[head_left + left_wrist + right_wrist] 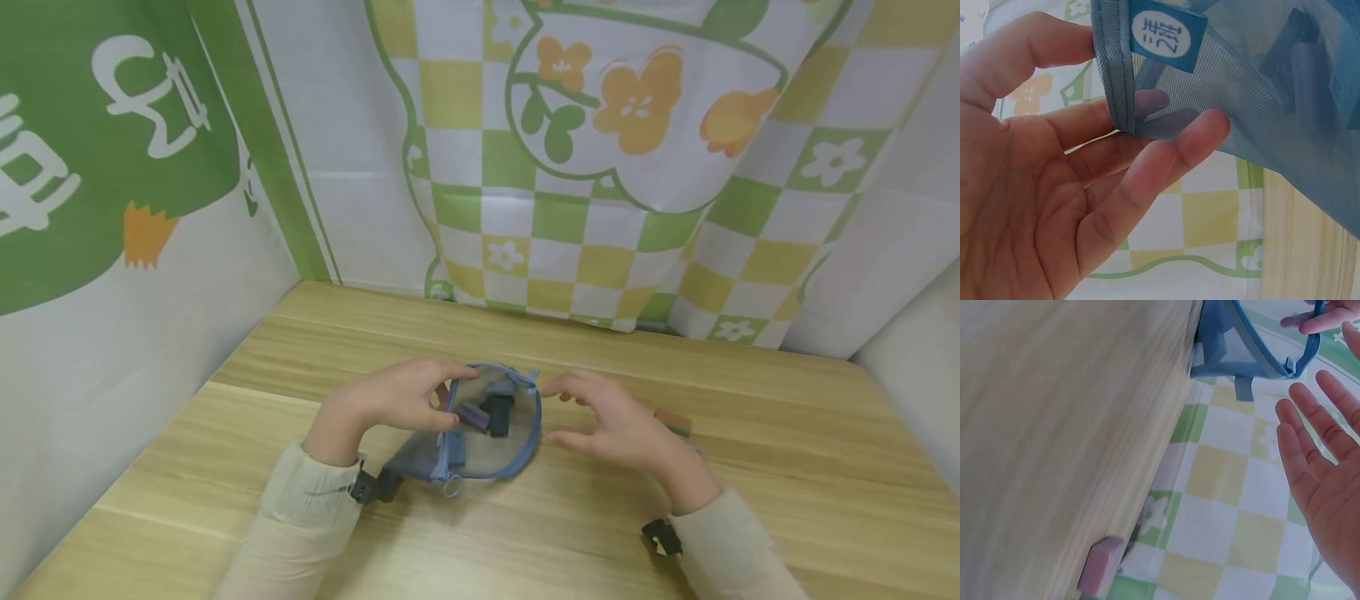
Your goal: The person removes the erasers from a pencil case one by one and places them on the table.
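A blue mesh zip pouch point(517, 454) stands with its mouth spread on the table, several small blocks point(474, 415) inside, purple, blue and dark. My left hand point(401, 396) holds the pouch's rim at its left side. In the left wrist view the zipper band lies between the thumb and the other fingers, some of which show through the mesh. A blue label point(1169, 36) with white lettering is sewn beside that band. Just right of the pouch, my right hand point(611, 417) hovers with loosely spread fingers and nothing in them. Its fingertips are apart from the pouch in the right wrist view.
An orange-and-green block point(673, 422) lies on the wooden table point(795, 442) beyond my right forearm, partly hidden. In the right wrist view a pink block point(1101, 565) sits near the table edge. Printed curtains point(465, 183) hang behind and to the left.
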A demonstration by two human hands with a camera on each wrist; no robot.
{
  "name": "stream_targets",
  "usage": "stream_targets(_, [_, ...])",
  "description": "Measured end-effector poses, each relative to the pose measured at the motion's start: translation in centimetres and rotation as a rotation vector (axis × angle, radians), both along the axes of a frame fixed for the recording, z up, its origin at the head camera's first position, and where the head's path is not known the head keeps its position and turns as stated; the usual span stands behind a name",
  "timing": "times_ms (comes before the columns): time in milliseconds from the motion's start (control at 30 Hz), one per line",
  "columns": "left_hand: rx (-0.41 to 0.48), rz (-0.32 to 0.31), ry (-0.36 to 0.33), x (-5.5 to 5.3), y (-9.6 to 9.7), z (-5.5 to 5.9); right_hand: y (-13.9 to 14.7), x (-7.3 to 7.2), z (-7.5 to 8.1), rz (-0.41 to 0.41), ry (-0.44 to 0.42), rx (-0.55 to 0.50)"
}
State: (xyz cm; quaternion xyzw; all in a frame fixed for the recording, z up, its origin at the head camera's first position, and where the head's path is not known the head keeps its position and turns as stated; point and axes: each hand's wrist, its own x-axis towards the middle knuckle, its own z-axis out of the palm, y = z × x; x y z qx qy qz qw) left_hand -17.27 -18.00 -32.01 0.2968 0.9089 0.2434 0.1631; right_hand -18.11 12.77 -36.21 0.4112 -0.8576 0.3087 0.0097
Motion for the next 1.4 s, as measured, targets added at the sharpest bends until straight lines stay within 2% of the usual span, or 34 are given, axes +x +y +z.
stream_targets(467, [0.017,-0.004,0.003,-0.1,0.0,-0.1,-2.2,0.1,-0.3,0.075,0.024,-0.022])
stream_targets(800, [0.012,0.000,0.012,0.0,-0.1,-0.1,-4.0,0.4,0.1,0.086,0.013,0.034])
stream_targets(1100, [0.011,0.001,0.003,0.0,-0.1,0.0,-4.9,0.8,0.0,0.111,0.026,0.025])
stream_targets(1400, [0.036,0.005,-0.018,0.1,0.0,-0.1,-6.5,0.7,-0.6,0.148,-0.025,0.049])
